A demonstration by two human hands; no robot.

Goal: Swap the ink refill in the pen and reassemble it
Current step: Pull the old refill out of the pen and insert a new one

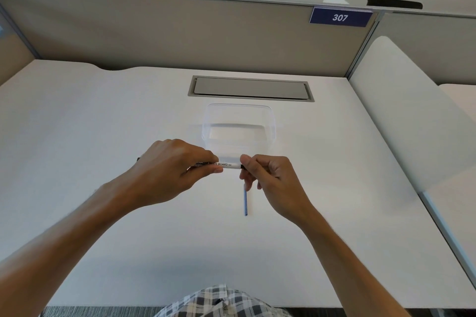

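I hold the white-board pen point(226, 164) level above the white surface point(103, 136), between my two hands. My left hand point(170, 167) has its fingers curled round the barrel, covering most of it. My right hand point(268, 175) pinches the pen's dark right end between thumb and forefinger; whether that end is a cap or a plug I can't make out. A thin blue refill point(245, 202) lies on the surface just below my right hand. A clear plastic container point(238, 123) sits just behind the pen.

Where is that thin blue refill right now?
The blue refill lies on the white desk, right of centre, just below the right hand, nearer the person than the clear container.
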